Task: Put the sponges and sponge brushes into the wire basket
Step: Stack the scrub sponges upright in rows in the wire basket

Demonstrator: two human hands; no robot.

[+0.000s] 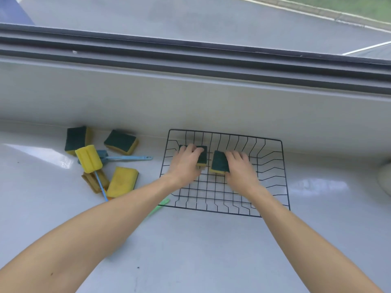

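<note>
A black wire basket (273,157) sits on the white sill by the window. Inside it, my left hand (186,160) holds one green-and-yellow sponge (202,157), and my right hand (240,168) holds a second sponge (219,162) beside it. Both sponges are low in the basket. To the left lie three more sponges: one (76,138) by the wall, another (121,141) close to it and a yellow-side-up one (122,181). Among them are a yellow sponge brush (88,158) with a blue handle, a blue brush (127,158) and a brown one (94,182).
A green handle (164,202) pokes out from under my left forearm at the basket's front left corner. The window frame (190,60) runs along the back. A pale rounded object (385,178) sits at the right edge.
</note>
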